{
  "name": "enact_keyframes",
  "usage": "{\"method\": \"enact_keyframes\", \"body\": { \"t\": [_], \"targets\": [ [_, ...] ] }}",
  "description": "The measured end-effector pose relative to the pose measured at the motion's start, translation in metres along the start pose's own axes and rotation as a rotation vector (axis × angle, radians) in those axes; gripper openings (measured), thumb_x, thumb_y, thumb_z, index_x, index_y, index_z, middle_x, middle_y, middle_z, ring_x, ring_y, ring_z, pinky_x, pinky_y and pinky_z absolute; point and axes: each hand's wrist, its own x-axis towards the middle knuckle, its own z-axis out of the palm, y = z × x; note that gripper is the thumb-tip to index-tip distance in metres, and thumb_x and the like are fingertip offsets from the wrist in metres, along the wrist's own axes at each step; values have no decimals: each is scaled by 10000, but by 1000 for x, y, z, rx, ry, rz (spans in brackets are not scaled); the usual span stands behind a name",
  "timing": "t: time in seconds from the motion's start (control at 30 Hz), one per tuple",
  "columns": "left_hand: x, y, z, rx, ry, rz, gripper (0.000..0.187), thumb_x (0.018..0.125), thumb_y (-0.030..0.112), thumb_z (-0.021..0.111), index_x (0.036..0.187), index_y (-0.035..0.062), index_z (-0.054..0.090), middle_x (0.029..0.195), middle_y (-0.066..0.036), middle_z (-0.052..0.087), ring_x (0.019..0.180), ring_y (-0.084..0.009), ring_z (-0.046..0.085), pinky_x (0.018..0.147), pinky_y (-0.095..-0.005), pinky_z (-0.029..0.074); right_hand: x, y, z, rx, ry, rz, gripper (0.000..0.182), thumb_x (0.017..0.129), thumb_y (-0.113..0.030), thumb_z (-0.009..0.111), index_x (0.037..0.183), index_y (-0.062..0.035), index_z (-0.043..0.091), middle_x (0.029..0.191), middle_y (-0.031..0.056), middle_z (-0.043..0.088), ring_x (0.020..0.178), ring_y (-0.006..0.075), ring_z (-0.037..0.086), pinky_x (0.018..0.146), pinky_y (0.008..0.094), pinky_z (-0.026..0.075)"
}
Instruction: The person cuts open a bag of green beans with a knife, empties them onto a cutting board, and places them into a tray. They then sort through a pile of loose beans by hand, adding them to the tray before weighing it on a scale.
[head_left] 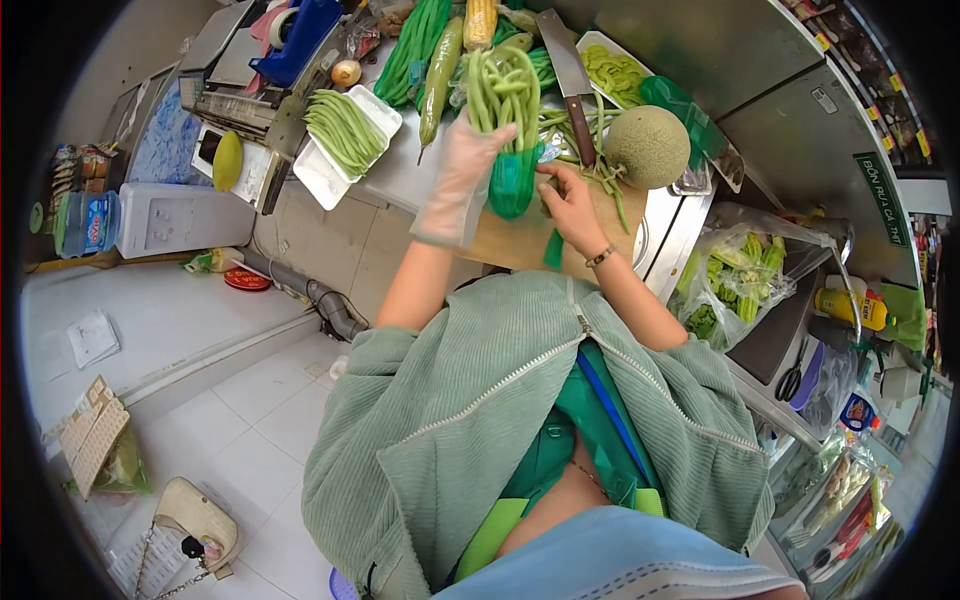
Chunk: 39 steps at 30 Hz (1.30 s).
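My left hand (465, 165), in a clear plastic glove, is closed around a bundle of long green beans (503, 90). Green plastic wrap (512, 185) covers the bundle's lower end. Just right of the wrap is my bare right hand (573, 207), its fingers curled together; what they pinch, if anything, is hidden. A green plastic strip (553, 250) hangs below that hand over the cutting board (520, 245). Loose beans (612, 190) lie beyond the right hand. Close by are a cleaver (577, 105) and a netted melon (648, 147).
At left, a white foam tray (322, 178) carries trimmed beans (345, 130). A long green gourd (441, 85) and corn (480, 22) lie behind the bundle. Sliced greens fill another tray (612, 75). Bagged leafy vegetables (738, 280) and scissors (792, 372) are at right.
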Motion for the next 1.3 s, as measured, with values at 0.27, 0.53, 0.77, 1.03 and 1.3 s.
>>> {"method": "enact_keyframes", "body": {
  "t": [0.27,0.53,0.77,1.03,1.3],
  "targets": [
    [17,-44,4,638,139,-7,407,855,188,645,1202,2,540,1015,-112,683,879,-211,652,772,-316,500,1,6,-21,-495,-29,-77,375,848,-186,610,1162,18,618,1070,207,626,923,289,623,804,360,489],
    [-23,-12,8,588,38,90,520,848,207,662,1255,-64,486,1110,-174,638,992,-231,616,854,-331,473,-8,-6,-27,-511,-38,-58,344,845,-224,626,1115,-14,651,1071,206,581,891,317,617,801,382,496],
    [-53,-17,-15,747,7,66,509,805,202,700,1204,-64,529,1134,-223,603,1047,-338,585,917,-375,454,-14,-19,-25,-555,-107,-67,323,840,-216,630,1096,-20,651,1123,182,558,992,311,570,831,361,478],
    [-74,-2,26,947,-87,378,347,797,123,690,1121,36,602,1180,-158,561,1106,-325,532,958,-386,429,-50,-28,-49,-397,-29,-90,295,881,-173,600,1118,-1,635,1125,120,596,976,233,602,835,338,503],
    [-81,-20,97,680,-618,482,197,841,65,657,1030,12,640,1040,-144,633,985,-288,609,873,-369,484,-172,-40,-117,-437,535,-132,268,898,-173,579,1086,11,633,1019,136,642,924,223,631,810,328,520]
  ]
}}
